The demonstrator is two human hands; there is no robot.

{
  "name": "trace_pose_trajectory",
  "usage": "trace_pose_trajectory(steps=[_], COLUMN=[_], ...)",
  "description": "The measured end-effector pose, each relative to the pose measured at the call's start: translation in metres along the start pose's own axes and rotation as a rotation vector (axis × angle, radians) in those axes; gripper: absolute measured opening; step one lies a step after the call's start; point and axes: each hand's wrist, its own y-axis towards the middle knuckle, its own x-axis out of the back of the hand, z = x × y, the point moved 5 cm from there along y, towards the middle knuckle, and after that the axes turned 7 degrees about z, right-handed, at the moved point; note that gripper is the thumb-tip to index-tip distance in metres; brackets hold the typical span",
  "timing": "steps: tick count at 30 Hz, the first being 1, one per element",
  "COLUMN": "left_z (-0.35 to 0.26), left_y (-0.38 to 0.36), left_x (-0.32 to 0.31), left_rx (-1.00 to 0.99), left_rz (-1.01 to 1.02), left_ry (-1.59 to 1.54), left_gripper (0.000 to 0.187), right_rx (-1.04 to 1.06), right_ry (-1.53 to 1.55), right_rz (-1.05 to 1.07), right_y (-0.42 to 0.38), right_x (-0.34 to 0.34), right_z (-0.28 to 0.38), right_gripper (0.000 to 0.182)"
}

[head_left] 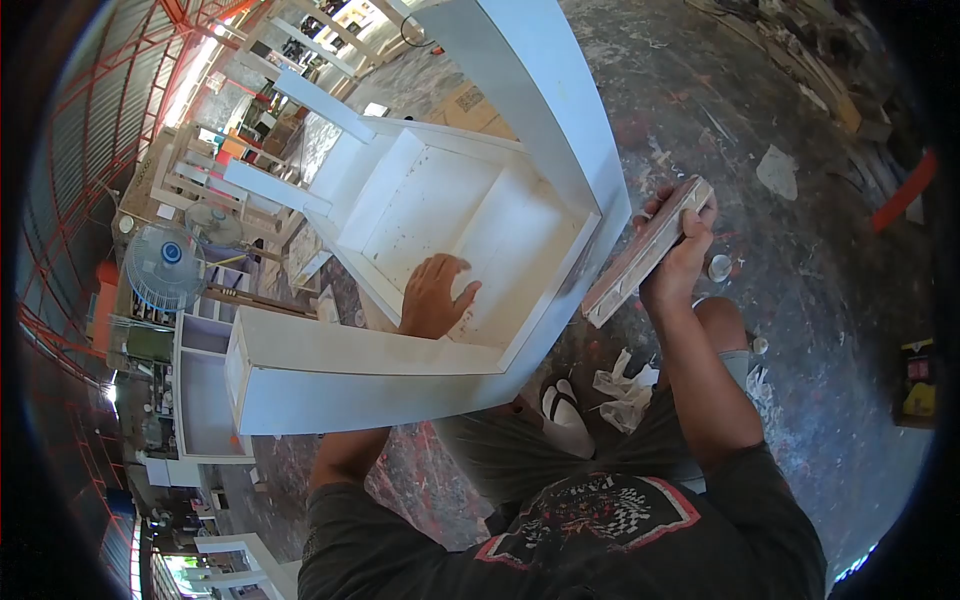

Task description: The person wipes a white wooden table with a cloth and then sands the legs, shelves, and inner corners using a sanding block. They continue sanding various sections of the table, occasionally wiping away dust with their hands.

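A white-painted wooden furniture piece lies tilted in front of me, its legs sticking out and its hollow underside facing up. My left hand reaches over its near rail into the hollow, with fingers spread and holding nothing. Brown specks dot the white inner panel around it. On the right, my right hand wraps round a long sanding block, a wooden bar with a reddish-brown face. The block is held just off the furniture's right corner.
An electric fan stands at the left beside white shelving. Under the furniture's far side lies cardboard. Crumpled paper and a small round lid are on the stained floor near my feet. Wood scraps lie at the far right.
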Motion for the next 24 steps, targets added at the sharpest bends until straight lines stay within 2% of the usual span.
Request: trace_pose_trajectory(steps=[1,5,7,14,16,17,19,24], left_z=[-0.002,0.027,0.045,0.05,0.047,0.049,0.046,0.046], left_y=[0.004,0.007,0.011,0.04,0.051,0.055,0.06,0.062], left_x=[0.007,-0.008,-0.02,-0.023,-0.022,-0.024,-0.026,-0.033], left_rx=[0.024,0.106,0.363,0.476,0.555,0.554,0.45,0.385], left_rz=[-0.091,-0.164,-0.018,-0.001,0.2,0.191,-0.02,-0.095], left_ry=[0.043,0.098,-0.16,-0.021,0.005,0.001,-0.041,-0.076], left_gripper=[0.016,0.023,0.023,0.032,0.035,0.035,0.032,0.031], right_rx=[-0.007,-0.008,-0.024,-0.013,-0.034,-0.028,-0.038,-0.069], right_ry=[0.006,0.006,0.009,-0.002,0.028,0.025,0.033,0.032], right_rz=[0.001,0.002,-0.083,0.015,-0.02,-0.012,-0.008,-0.048], right_y=[0.0,0.0,-0.002,0.0,0.0,0.002,0.0,0.005], right_x=[0.0,-0.003,-0.009,0.002,0.001,0.001,0.003,0.005], right_z=[-0.001,-0.001,0.003,-0.005,-0.008,-0.009,-0.009,-0.006], right_gripper=[0.051,0.051,0.046,0.052,0.051,0.051,0.052,0.051])
